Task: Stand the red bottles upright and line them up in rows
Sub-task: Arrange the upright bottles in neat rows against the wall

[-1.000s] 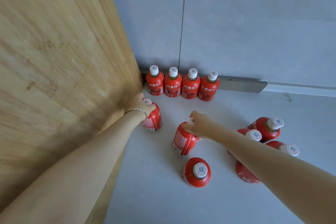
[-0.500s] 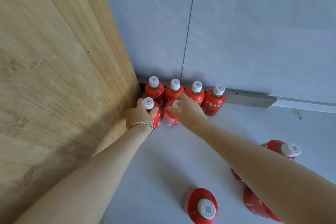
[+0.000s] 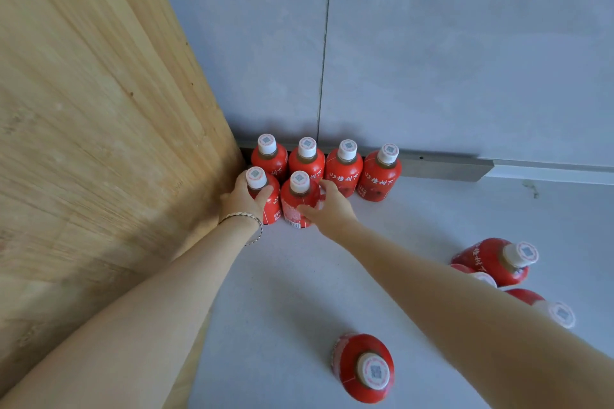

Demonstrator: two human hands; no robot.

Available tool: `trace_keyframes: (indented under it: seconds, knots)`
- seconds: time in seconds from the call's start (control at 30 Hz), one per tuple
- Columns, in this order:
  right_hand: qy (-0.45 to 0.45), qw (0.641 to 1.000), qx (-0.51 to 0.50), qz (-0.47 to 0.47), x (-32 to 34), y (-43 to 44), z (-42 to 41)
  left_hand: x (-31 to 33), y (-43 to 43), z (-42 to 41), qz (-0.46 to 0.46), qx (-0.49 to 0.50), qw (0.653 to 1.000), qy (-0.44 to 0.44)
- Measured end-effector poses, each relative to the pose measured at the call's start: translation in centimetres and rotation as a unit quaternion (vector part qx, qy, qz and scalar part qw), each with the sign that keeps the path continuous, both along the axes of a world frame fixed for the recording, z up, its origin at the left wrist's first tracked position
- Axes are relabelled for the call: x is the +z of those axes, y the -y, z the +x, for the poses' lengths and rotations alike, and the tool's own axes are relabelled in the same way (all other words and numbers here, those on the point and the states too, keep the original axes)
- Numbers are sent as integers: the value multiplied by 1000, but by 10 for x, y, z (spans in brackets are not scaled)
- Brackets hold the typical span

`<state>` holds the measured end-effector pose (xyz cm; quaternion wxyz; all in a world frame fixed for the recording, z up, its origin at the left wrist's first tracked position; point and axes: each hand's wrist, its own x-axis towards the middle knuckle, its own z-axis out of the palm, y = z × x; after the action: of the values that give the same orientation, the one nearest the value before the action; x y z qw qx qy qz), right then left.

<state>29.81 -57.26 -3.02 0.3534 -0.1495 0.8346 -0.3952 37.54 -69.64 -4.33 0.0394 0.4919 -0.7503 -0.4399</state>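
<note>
1. Where the wooden panel [image 3: 93,129] meets the grey wall [image 3: 432,43] near the middle of the frame, four red bottles stand upright in a back row, touching side by side: first [image 3: 269,159], second [image 3: 306,161], third [image 3: 344,166], fourth [image 3: 380,176]. Each has a white cap; a brownish band of liquid shows at the necks.
2. Just in front of that row stand two more upright bottles, side by side.
3. The left hand [image 3: 244,199] is wrapped around the front-left bottle [image 3: 262,191], thumb across its shoulder, beside the panel. A bracelet [image 3: 246,219] circles the wrist.
4. The right hand [image 3: 327,206] has its fingers loosely curved at the right side of the front-right bottle [image 3: 297,201]; whether they grip it or only touch it, I cannot tell.
5. At lower centre, one bottle [image 3: 363,367] stands alone on the grey floor [image 3: 432,209].
6. At lower right, a bottle [image 3: 495,261] lies tilted, with two more partly hidden behind the right forearm.
</note>
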Motion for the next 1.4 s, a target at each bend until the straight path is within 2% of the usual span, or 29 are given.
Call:
trace_keyframes:
  seconds: [0.1, 0.17, 0.23, 0.27, 0.3, 0.33, 0.4, 0.47, 0.5, 0.6, 0.7, 0.8, 0.87, 0.97, 1.07, 1.17, 1.27, 1.4]
  knots:
    - [3, 997, 69, 36, 11, -30, 2, 11, -23, 2, -183, -4, 982, 48]
    - [-11, 987, 145, 74, 27, -59, 5, 22, -41, 8, -278, -61, 958, -21]
    - [-45, 967, 224, 109, 42, -96, 11, 34, -65, 19, -240, -159, 954, -86]
    - [-79, 954, 256, 135, 47, -114, 14, 41, -81, 28, -181, -215, 957, -68]
    - [-127, 939, 274, 166, 52, -133, 15, 47, -99, 38, -117, -278, 953, -13]
    - [-180, 923, 275, 202, 56, -150, 14, 53, -117, 46, -75, -345, 934, 59]
    - [-270, 897, 239, 254, 64, -179, 8, 58, -148, 60, -57, -454, 874, 163]
    - [-300, 888, 205, 283, 66, -200, 1, 56, -169, 67, -79, -514, 830, 204]
    - [-305, 880, 202, 302, 65, -207, -1, 54, -174, 68, -97, -525, 819, 209]
    - [-294, 865, 210, 350, 52, -220, -4, 49, -179, 68, -135, -524, 820, 184]
    - [-250, 899, 167, 320, 42, -220, -6, 44, -174, 67, -124, -503, 842, 152]
    - [-217, 924, 130, 286, 37, -215, -9, 45, -162, 57, -117, -428, 890, 107]
    - [-200, 937, 120, 261, 36, -210, -12, 50, -152, 40, -148, -384, 909, 73]
    - [-188, 941, 128, 251, 37, -200, -17, 58, -134, 0, -210, -348, 913, 48]
    - [-185, 941, 131, 253, 35, -195, -19, 60, -114, -40, -232, -317, 917, 61]
    - [-179, 944, 129, 247, 31, -194, -21, 52, -100, -68, -256, -329, 903, 105]
    - [-174, 950, 110, 236, 28, -191, -24, 44, -94, -79, -313, -371, 860, 156]
    - [-157, 973, 41, 161, 23, -167, -34, 34, -91, -72, -391, -406, 810, 160]
